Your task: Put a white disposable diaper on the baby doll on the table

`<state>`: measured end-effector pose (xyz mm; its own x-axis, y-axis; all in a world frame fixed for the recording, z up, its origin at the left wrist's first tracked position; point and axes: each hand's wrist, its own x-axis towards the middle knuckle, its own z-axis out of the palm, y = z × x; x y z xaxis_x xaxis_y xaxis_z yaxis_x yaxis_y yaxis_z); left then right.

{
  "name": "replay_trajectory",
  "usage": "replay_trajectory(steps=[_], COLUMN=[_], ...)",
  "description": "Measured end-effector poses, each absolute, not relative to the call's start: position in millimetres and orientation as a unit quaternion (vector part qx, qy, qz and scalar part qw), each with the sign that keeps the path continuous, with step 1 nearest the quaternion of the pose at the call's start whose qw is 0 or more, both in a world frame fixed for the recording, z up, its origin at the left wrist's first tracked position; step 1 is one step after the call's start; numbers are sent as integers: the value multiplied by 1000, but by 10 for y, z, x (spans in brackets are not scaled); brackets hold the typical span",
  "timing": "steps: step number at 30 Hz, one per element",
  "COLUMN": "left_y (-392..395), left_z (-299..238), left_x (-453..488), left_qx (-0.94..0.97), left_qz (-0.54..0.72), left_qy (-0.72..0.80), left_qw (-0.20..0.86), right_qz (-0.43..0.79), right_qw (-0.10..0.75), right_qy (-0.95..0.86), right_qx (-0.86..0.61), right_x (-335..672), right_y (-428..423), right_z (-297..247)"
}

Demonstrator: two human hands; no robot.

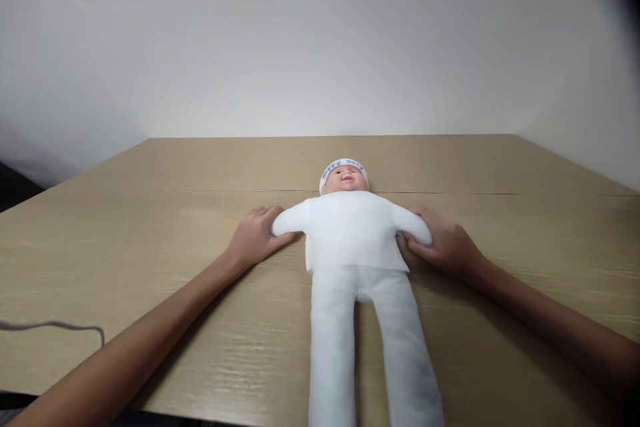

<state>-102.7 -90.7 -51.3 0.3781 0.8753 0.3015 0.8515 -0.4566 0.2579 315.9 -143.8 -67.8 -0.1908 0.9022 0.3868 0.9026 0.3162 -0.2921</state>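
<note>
A baby doll [356, 230] in a white top and white trousers lies on its back, head toward the far side of the table. Its white headband [344, 165] carries blue lettering that reads "Happy Baby". My left hand [259, 235] is closed around the end of the doll's sleeve on the left. On the other side, my right hand [443, 240] grips the opposite sleeve, its thumb beneath and fingers behind. Both sleeves are held out from the body. The doll's legs stretch toward me, and their lower ends run out of view.
The light wooden table [150, 227] has a thin seam across it behind the doll's shoulders. A grey cable [55, 325] lies at the near left, by my forearm. A pale partition [320, 60] rises along the table's back and sides.
</note>
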Motion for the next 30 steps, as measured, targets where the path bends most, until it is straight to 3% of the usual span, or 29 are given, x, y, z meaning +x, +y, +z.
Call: replay_trajectory(steps=[12,18,30], left_y=[385,492,440], left_z=[-591,-676,-764], left_x=[-781,-846,-942], left_qx=[793,797,783], left_qz=[254,282,285], left_qy=[551,533,552], left_qw=[-60,-38,-28], right_qz=[-39,-63,-104], right_qw=[253,293,292], right_qy=[-751,-734,-710], right_qx=[-608,-610,-632], right_x=[3254,3343,3434], right_y=[-21,46,-42], right_z=[-666,-741,-896])
